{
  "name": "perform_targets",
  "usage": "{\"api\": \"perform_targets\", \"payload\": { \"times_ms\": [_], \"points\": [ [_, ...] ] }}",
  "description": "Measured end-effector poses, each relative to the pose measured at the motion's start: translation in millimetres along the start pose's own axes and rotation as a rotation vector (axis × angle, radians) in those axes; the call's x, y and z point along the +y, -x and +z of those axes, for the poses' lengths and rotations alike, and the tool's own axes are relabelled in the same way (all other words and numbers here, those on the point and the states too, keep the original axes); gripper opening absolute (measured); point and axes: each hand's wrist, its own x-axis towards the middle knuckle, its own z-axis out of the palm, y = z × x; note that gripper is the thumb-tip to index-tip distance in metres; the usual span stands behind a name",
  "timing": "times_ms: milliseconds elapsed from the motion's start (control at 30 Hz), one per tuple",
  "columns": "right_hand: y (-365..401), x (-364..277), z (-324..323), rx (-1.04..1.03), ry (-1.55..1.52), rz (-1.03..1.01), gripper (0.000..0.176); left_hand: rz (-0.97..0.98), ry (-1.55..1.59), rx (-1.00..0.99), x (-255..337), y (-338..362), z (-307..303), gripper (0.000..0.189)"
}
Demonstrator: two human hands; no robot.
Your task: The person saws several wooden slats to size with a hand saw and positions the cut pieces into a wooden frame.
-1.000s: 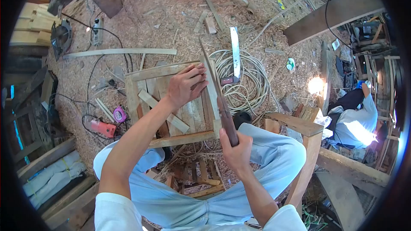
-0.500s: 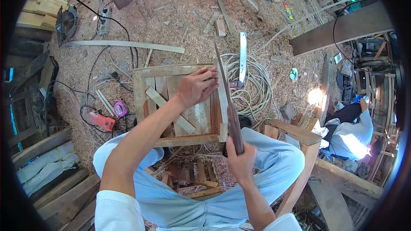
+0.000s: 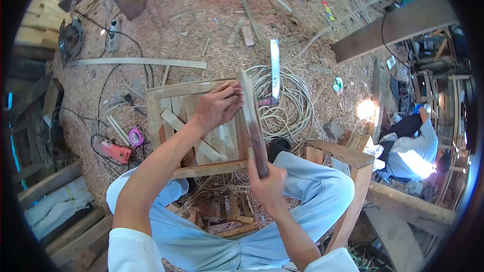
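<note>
My left hand [image 3: 217,107] is closed, its fingertips pinching a pale wood strip [image 3: 246,95] at the right side of a wooden panel frame [image 3: 201,85]. My right hand [image 3: 267,184] wraps round the lower end of a machete-like tool with a brown handle [image 3: 257,148]. This tool is seen nearly edge-on and lies along the strip; its blade is blurred and mostly hidden. A loose wooden slat [image 3: 193,136] lies diagonally across the panel, between my knees.
Coiled pale cable [image 3: 297,106] and a metal square [image 3: 275,70] lie beyond the panel. At left are a pink tape measure [image 3: 135,136], a red power tool [image 3: 115,151] and a circular saw [image 3: 70,40]. Another person [image 3: 411,143] crouches at right. Wood shavings cover the ground.
The tool in my right hand has swung left against the strip, and its pointed tip no longer shows. My left hand keeps its grip. The whole view has shifted slightly.
</note>
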Motion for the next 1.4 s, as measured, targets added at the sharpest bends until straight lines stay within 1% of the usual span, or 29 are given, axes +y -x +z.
{"api": "perform_targets", "payload": {
  "times_ms": [67, 100, 167, 200, 267, 300, 367, 433, 467, 533, 567, 633, 700, 733, 767, 833, 933, 1000, 1067, 1100, 1167, 1200, 1267, 1300, 1333, 1367, 1400],
  "points": [
    [-30.8, -2.1, 13.9, -0.006, 0.011, -0.056, 0.037, -0.033, -0.041, -0.001, 2.6, -3.6, -4.4, 0.008],
    [-39.8, -3.0, 14.4, 0.011, 0.007, -0.049, 0.037, -0.017, -0.034, -0.009, 1.0, -3.8, -4.5, 0.008],
    [-47.4, -3.7, 12.6, -0.035, -0.027, 0.011, 0.040, -0.032, -0.029, -0.041, -0.2, -1.0, -4.1, 0.009],
    [-37.1, -3.1, 6.3, -0.042, -0.029, 0.049, 0.036, -0.059, -0.009, -0.064, 4.1, -3.7, -7.3, 0.009],
    [-0.2, 6.2, -8.1, -0.006, -0.075, -0.003, 0.033, -0.054, -0.020, -0.068, 2.5, -2.9, -3.8, 0.009],
    [21.7, 10.1, -17.3, -0.015, -0.050, 0.022, 0.032, -0.059, -0.032, -0.070, -0.3, -2.4, -3.3, 0.009],
    [31.1, 12.3, -20.9, -0.039, -0.024, 0.048, 0.030, -0.040, -0.053, -0.034, 0.4, -3.4, -0.5, 0.010],
    [22.1, 11.7, -14.7, -0.056, -0.005, 0.108, 0.030, -0.010, -0.060, -0.013, 2.6, -1.1, 2.0, 0.010],
    [5.5, 11.2, -4.8, -0.007, -0.097, 0.028, 0.036, -0.028, -0.037, -0.011, 1.6, -1.5, 1.3, 0.011],
    [-37.1, 8.3, 13.9, 0.016, -0.090, -0.050, 0.039, -0.050, -0.021, -0.004, -0.2, -2.8, -1.9, 0.011],
    [-51.0, 4.0, 16.2, 0.009, -0.091, -0.053, 0.039, -0.043, -0.024, -0.007, 1.1, -2.5, -1.7, 0.011],
    [-65.9, -2.7, 20.5, -0.015, -0.082, 0.022, 0.040, -0.049, -0.035, -0.008, 3.8, -2.6, -3.9, 0.010],
    [-39.4, 6.8, 7.2, -0.036, -0.083, 0.021, 0.040, -0.046, 0.005, 0.006, 1.8, -4.0, -5.0, 0.009],
    [-19.4, 12.4, -5.5, -0.056, -0.033, 0.036, 0.040, -0.012, -0.005, 0.034, -3.9, -2.1, -0.4, 0.009],
    [1.0, 17.7, -17.9, -0.074, 0.021, 0.051, 0.039, -0.031, -0.007, 0.053, -5.9, -2.0, 1.1, 0.009],
    [28.5, 25.9, -29.5, -0.067, 0.031, 0.155, 0.039, 0.043, -0.011, 0.056, -7.7, 0.9, 5.6, 0.010],
    [12.4, 28.0, -19.5, -0.043, 0.000, 0.107, 0.037, 0.026, 0.007, 0.082, -9.3, 4.6, 9.8, 0.010],
    [-30.2, 19.0, 2.6, -0.010, -0.071, 0.112, 0.042, 0.016, 0.014, 0.086, -7.4, 5.9, 10.3, 0.011],
    [-74.8, 8.6, 22.1, -0.025, -0.044, 0.042, 0.044, 0.034, -0.013, 0.117, -6.7, 4.8, 11.2, 0.007],
    [-74.2, 5.2, 22.0, -0.025, -0.051, 0.038, 0.044, 0.038, -0.020, 0.115, -8.0, 5.2, 9.5, 0.007],
    [-69.5, -1.0, 18.6, -0.023, 0.031, -0.039, 0.043, -0.006, -0.010, 0.062, -11.9, 5.3, 6.4, 0.006],
    [-48.4, 4.9, 10.7, -0.034, 0.014, 0.032, 0.042, -0.006, -0.009, 0.073, -11.7, 3.4, 5.1, 0.006],
    [-1.0, 14.5, -13.4, -0.046, 0.039, 0.070, 0.041, 0.021, -0.012, 0.040, -10.5, 2.4, 4.4, 0.006],
    [21.7, 14.1, -23.0, -0.039, 0.034, 0.137, 0.041, 0.015, -0.012, 0.047, -10.0, 3.3, 7.5, 0.006],
    [33.3, 9.5, -27.5, -0.031, 0.025, 0.204, 0.040, 0.023, 0.007, 0.101, -9.5, 4.3, 11.7, 0.006],
    [29.7, 8.1, -25.2, -0.032, 0.026, 0.202, 0.040, 0.034, 0.026, 0.151, -9.5, 5.5, 15.0, 0.007],
    [22.1, 2.9, -20.4, -0.038, 0.026, 0.188, 0.041, 0.036, 0.030, 0.146, -10.8, 6.8, 15.9, 0.007]
  ]
}}
